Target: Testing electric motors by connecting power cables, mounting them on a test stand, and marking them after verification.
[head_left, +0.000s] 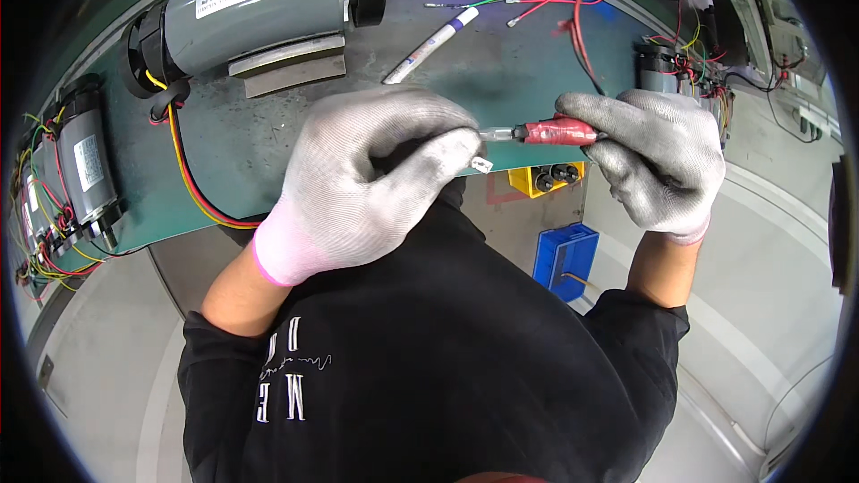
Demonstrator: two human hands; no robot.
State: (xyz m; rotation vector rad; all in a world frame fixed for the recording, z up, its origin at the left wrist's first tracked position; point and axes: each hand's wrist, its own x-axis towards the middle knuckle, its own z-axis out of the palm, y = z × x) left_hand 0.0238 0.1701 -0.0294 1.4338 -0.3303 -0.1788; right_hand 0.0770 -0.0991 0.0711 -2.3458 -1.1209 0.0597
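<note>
My left hand [380, 174], in a grey-white glove with a pink cuff, is closed in a pinch between thumb and forefinger. A small white terminal [481, 165] pokes out beyond its thumb tip. My right hand [649, 152], gloved the same way, is closed on a red tape-wrapped connector [559, 131]. The connector's clear tip [498, 134] reaches the left fingertips; whether it joins anything inside the pinch is hidden. Red and yellow wires [192, 183] from a large grey motor [259, 13] hang over the bench edge behind my left wrist.
The motor rests on a metal cradle [291, 67] on the green bench [242, 130]. A white marker [431, 45] and loose wires [546, 0] lie beyond my hands. More motors [85, 161] stand at left and right. Below the bench are yellow [519, 181] and blue bins [566, 259].
</note>
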